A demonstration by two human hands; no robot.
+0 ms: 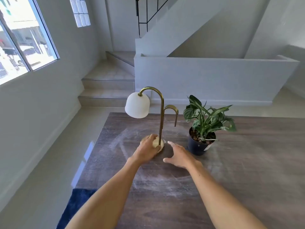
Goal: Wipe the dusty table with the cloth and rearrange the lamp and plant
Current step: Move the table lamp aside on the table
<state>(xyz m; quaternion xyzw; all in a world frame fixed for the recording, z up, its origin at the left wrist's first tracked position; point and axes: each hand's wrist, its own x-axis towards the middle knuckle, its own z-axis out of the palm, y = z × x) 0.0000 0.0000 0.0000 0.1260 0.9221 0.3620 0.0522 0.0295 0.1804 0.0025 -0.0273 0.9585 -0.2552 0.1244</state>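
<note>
1. The lamp (153,111) has a thin brass stem bent into a hook, a white dome shade hanging from it, a second shorter brass hook, and a round pale base.
2. The left hand (148,148) is curled over that base, gripping it.
3. The right hand (179,155) hovers just right of the base, fingers spread and relaxed, holding nothing.
4. The plant (206,119), with green streaked leaves in a dark pot, stands just beyond the right hand.
5. The table (247,171) under both hands is dark wood smeared with pale dust.
</note>
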